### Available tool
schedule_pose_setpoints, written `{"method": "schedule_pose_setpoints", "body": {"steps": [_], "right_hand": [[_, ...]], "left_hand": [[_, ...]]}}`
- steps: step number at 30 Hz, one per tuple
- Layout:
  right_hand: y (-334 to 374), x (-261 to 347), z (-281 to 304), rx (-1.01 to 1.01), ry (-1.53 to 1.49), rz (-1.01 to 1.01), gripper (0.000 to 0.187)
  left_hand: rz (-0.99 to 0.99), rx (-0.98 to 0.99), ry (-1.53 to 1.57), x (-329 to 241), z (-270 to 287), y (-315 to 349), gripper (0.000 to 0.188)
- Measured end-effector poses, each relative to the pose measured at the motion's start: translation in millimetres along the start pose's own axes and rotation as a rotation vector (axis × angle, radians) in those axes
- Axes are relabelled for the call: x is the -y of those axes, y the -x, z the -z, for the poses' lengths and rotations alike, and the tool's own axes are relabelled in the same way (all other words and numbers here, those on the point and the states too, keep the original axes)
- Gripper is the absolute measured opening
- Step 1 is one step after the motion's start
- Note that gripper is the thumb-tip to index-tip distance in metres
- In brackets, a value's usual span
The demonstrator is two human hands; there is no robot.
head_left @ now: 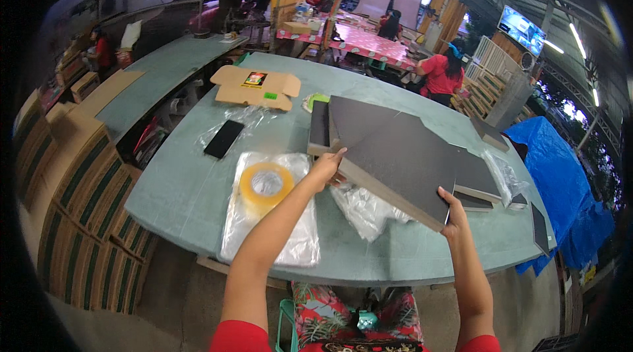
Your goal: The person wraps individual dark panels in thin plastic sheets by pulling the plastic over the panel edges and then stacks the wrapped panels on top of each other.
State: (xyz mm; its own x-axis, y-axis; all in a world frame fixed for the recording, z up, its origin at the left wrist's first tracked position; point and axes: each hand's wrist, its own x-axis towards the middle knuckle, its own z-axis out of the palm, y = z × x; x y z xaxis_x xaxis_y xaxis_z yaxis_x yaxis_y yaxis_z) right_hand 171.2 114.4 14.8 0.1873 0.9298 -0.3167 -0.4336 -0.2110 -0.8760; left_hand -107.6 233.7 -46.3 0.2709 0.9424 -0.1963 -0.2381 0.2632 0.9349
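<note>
Both my hands grip a flat, dark grey rectangular box (402, 171) with lighter sides, tilted over the table. My left hand (326, 171) is closed on its left corner, thumb on top. My right hand (455, 215) pinches the near right corner, with the thumb on the upper face and the other fingers mostly hidden beneath. Just behind it lie more dark boxes (366, 117), partly covered by the held one. Below my left wrist, a roll of yellowish packing tape (248, 188) rests on a stack of transparent plastic bags (290, 250). Crumpled plastic (369, 213) lies under the held box.
The green table (178, 180) also bears a black phone (224, 139) and an unfolded brown cardboard box (227, 82). Stacked cardboard (86, 200) stands at the left, a blue tarp (560, 174) at the right. A person in red (438, 74) sits beyond the table.
</note>
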Motion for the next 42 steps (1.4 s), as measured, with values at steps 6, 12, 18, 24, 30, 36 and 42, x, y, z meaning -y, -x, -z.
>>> {"method": "schedule_pose_setpoints", "body": {"steps": [6, 12, 18, 24, 30, 36, 42], "right_hand": [[30, 16, 9, -0.207, 0.010, 0.083, 0.055], [62, 5, 42, -0.165, 0.000, 0.021, 0.056], [61, -15, 66, -0.452, 0.364, 0.121, 0.049], [41, -9, 90, -0.058, 0.027, 0.036, 0.051], [34, -14, 98, 0.043, 0.024, -0.025, 0.047], [35, 4, 96, 0.060, 0.004, -0.046, 0.045], [43, 4, 80, 0.139, 0.047, -0.075, 0.056]], "left_hand": [[-0.056, -0.099, -0.134, -6, -20, -73, 0.027], [-0.360, -0.478, -1.441, -44, 26, -64, 0.056], [-0.315, -0.138, -1.434, -41, -35, 18, 0.069], [0.057, -0.024, -0.907, -2, -57, 45, 0.080], [0.054, -0.028, -0.547, 10, -74, 39, 0.075], [0.151, 0.038, -0.551, -14, -99, 30, 0.070], [-0.085, -0.101, -0.711, 12, -65, 14, 0.073]]}}
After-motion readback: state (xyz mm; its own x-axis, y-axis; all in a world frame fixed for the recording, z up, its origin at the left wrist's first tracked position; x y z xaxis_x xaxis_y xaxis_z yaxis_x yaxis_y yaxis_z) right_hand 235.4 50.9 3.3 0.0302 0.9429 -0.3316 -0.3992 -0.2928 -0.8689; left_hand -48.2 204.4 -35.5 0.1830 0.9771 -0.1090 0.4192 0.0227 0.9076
